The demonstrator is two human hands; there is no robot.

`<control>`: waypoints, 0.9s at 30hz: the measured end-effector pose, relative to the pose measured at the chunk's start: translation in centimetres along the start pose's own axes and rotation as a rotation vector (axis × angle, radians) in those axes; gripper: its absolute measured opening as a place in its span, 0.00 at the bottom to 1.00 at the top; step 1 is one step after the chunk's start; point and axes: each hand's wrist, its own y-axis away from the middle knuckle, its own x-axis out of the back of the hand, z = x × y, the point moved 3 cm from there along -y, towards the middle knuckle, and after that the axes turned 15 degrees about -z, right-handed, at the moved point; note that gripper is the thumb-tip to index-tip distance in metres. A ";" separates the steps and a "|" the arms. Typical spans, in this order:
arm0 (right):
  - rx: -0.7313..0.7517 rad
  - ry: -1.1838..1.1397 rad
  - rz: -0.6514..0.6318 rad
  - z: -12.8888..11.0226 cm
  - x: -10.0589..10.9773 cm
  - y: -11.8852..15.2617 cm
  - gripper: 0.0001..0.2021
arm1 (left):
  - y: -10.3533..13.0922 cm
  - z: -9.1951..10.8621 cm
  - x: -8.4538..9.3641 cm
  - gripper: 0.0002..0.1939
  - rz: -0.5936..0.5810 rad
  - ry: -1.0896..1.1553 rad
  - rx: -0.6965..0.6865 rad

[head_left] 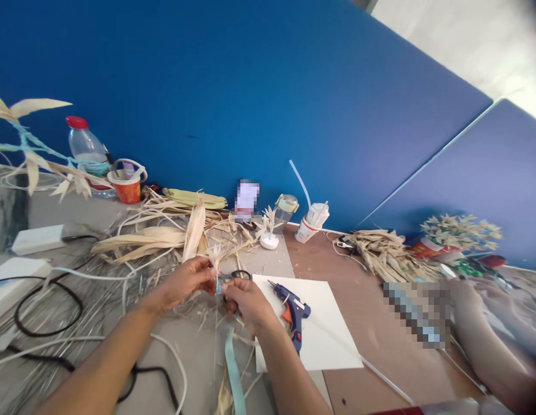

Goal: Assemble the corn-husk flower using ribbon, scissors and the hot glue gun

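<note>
Left hand [195, 280] pinched a husk flower [216, 257]; right hand [247, 298] seemingly gripped blue tape [218, 287] just below, contact blurry. Glue gun [296, 314] lay on paper [326, 300].

A blue partition [233, 86] spans the top; a bottle [89, 151] at upper left; a jar [285, 212] near centre; a white box [23, 272] at left.

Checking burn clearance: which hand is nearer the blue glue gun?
Right. The right hand is just left of the glue gun, its forearm passing beside the handle. The left hand is farther left, beyond the right hand.
</note>
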 end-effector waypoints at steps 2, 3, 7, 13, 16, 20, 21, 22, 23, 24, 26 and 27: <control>-0.003 0.042 0.035 -0.1 -0.1 0.2 0.07 | -0.1 -0.1 0.2 0.13 0.009 -0.016 0.004; 0.008 0.073 0.063 -0.2 -0.1 0.3 0.06 | -0.1 -0.2 0.3 0.14 0.020 -0.025 0.004; 0.057 0.241 0.178 -0.5 -0.6 0.9 0.04 | -0.2 -0.4 0.7 0.15 0.062 -0.075 -0.013; 0.068 0.491 0.231 -1.1 -1.1 1.4 0.05 | -0.3 -0.7 1.1 0.13 0.077 -0.099 -0.018; 0.145 0.624 0.249 -1.0 -1.1 1.3 0.06 | -0.4 -0.8 1.1 0.12 0.107 -0.067 -0.020; 0.202 0.717 0.260 -0.5 -1.0 1.2 0.06 | -0.4 -0.7 0.9 0.11 0.160 -0.010 -0.026; 0.204 0.732 0.264 -0.4 -1.0 1.2 0.06 | -0.4 -0.6 0.8 0.11 0.172 0.000 -0.025; 0.205 0.744 0.266 -0.3 -1.1 1.2 0.06 | -0.4 -0.6 0.7 0.11 0.182 0.012 -0.023; 0.203 0.752 0.265 -0.3 -1.1 1.2 0.06 | -0.4 -0.5 0.6 0.11 0.186 0.025 -0.023; 0.200 0.757 0.262 -0.3 -1.1 1.3 0.07 | -0.5 -0.5 0.5 0.11 0.187 0.043 -0.025; 0.198 0.758 0.253 -0.3 -1.2 1.3 0.07 | -0.5 -0.5 0.3 0.10 0.177 0.091 -0.032; 0.196 0.753 0.250 -0.3 -1.3 1.3 0.07 | -0.5 -0.5 0.3 0.10 0.169 0.118 -0.033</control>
